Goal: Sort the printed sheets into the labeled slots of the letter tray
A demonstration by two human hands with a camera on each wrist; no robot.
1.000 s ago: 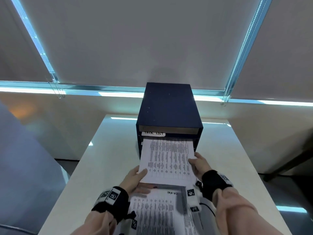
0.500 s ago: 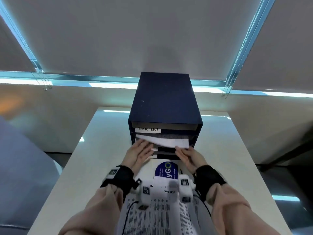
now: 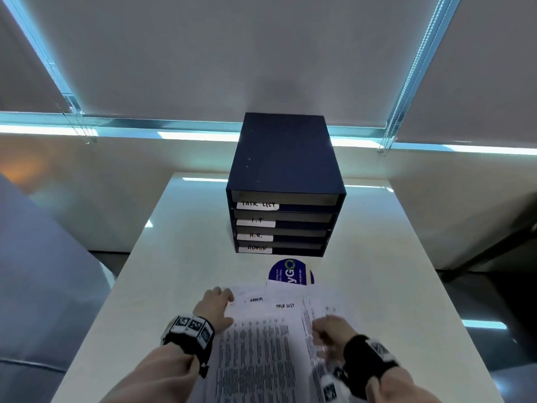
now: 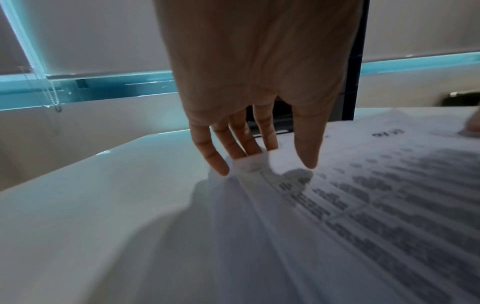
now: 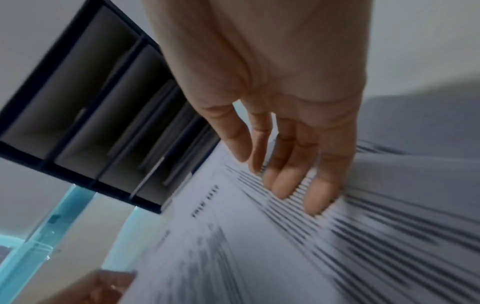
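Left hand [image 4: 259, 86] — fills upper centre, palm toward camera, fingers [image 4: 207, 148] extended downward and spread, thumb apart on right. Fingertips touch left edge of printed sheets [image 4: 376, 205]; one corner curls up against middle fingers. Sheets — fanned pile, rows of blurred dark print, on pale table [image 4: 91, 195]. Dark letter tray [image 4: 354, 82] behind hand, mostly hidden. Window blind [image 4: 91, 30] with bead chain at left, bright strip below it. Another fingertip [image 4: 471, 129] at far right edge, on paper.
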